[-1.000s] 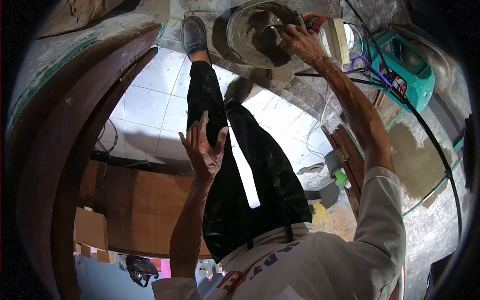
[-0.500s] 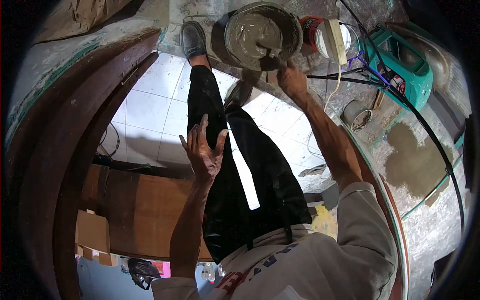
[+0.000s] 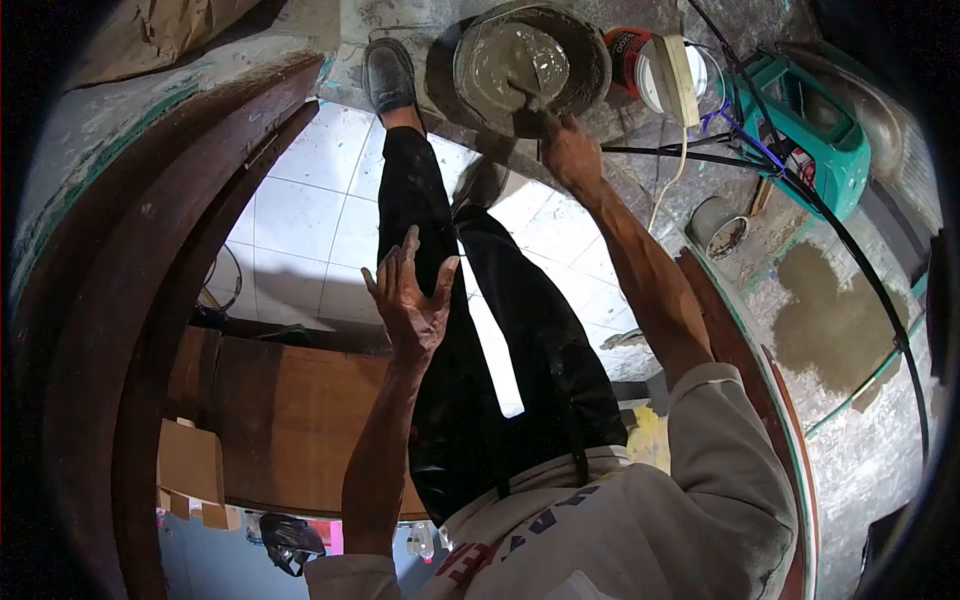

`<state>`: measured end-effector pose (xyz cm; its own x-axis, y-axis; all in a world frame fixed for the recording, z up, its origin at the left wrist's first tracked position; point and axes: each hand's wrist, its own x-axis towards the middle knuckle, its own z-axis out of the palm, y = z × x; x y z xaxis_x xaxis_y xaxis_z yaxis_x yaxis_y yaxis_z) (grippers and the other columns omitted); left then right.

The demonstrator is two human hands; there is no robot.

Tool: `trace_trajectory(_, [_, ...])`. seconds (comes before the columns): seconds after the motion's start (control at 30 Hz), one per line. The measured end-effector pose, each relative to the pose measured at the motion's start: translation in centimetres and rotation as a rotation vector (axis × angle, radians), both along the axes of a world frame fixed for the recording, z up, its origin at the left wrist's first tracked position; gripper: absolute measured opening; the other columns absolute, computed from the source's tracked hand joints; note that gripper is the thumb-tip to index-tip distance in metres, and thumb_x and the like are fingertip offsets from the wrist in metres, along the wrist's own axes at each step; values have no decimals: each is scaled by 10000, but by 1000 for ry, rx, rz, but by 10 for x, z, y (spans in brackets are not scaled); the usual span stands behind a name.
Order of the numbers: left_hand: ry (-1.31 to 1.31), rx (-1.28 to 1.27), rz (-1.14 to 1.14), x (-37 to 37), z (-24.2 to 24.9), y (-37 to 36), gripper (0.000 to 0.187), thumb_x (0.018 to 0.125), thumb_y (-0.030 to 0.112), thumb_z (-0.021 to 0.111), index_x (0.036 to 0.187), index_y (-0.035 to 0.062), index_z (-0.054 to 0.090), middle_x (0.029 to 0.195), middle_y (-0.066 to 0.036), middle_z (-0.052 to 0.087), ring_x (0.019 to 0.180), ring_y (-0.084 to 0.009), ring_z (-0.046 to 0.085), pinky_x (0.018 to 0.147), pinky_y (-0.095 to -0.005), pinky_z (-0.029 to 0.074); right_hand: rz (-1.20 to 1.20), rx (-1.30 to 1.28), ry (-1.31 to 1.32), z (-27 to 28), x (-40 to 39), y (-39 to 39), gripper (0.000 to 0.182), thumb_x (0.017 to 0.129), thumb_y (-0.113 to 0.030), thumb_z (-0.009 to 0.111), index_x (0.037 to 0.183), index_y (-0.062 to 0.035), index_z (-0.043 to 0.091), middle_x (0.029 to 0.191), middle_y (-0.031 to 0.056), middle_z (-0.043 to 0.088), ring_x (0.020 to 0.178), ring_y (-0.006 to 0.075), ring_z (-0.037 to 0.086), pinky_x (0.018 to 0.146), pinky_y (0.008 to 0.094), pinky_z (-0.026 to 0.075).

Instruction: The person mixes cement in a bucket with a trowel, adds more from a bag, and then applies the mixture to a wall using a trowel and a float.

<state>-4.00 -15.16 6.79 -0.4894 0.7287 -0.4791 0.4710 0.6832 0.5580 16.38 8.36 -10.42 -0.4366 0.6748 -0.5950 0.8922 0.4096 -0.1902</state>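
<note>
My right hand (image 3: 575, 160) is closed around the handle of a trowel (image 3: 538, 103) at the near rim of a round bucket (image 3: 592, 75). The trowel's blade dips into wet grey mortar (image 3: 495, 65), so most of its shape is hidden. Over my left thigh hovers my left hand (image 3: 408, 305), palm up with its fingers spread, holding nothing. Smears of grey show on its fingertips.
Right of the bucket stand a red-and-white pail (image 3: 650, 75), a power strip (image 3: 676, 80) and a green plastic stool (image 3: 830, 130). Black cables (image 3: 850, 235) cross that side. A small pot (image 3: 718, 228) lies near a damp patch (image 3: 835, 320). A wooden door (image 3: 190, 250) borders the left.
My right hand has shifted slightly left and up with the trowel, and the mortar's surface has changed shape. My left hand is nearly still.
</note>
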Motion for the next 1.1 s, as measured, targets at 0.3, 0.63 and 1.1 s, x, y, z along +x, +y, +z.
trace_trajectory(0.3, [4, -36, -2, 1, -1, -3, 669, 993, 517, 687, 1454, 47, 566, 1272, -167, 684, 1269, -353, 609, 1166, -679, 269, -8, -167, 37, 8, 32, 14, 402, 974, -252, 621, 1375, -217, 621, 1125, 218, 662, 984, 477, 680, 812, 566, 571])
trace_trajectory(0.63, [-12, -54, 7, 3, 0, -2, 688, 997, 530, 672, 1469, 45, 550, 1290, -184, 676, 1274, -376, 603, 1177, -712, 224, -166, 152, 48, 4, -6, 42, 395, 987, -349, 611, 1377, -282, 619, 1269, 223, 631, 1074, 457, 680, 856, 564, 579])
trace_trajectory(1.1, [-15, -79, -14, 2, -1, -2, 715, 1007, 587, 620, 1475, 50, 550, 1298, -175, 675, 1311, -374, 579, 1187, -697, 222, -233, 45, -38, -20, -7, 24, 376, 1005, -255, 573, 1377, -226, 620, 1176, 231, 678, 974, 495, 682, 812, 592, 567])
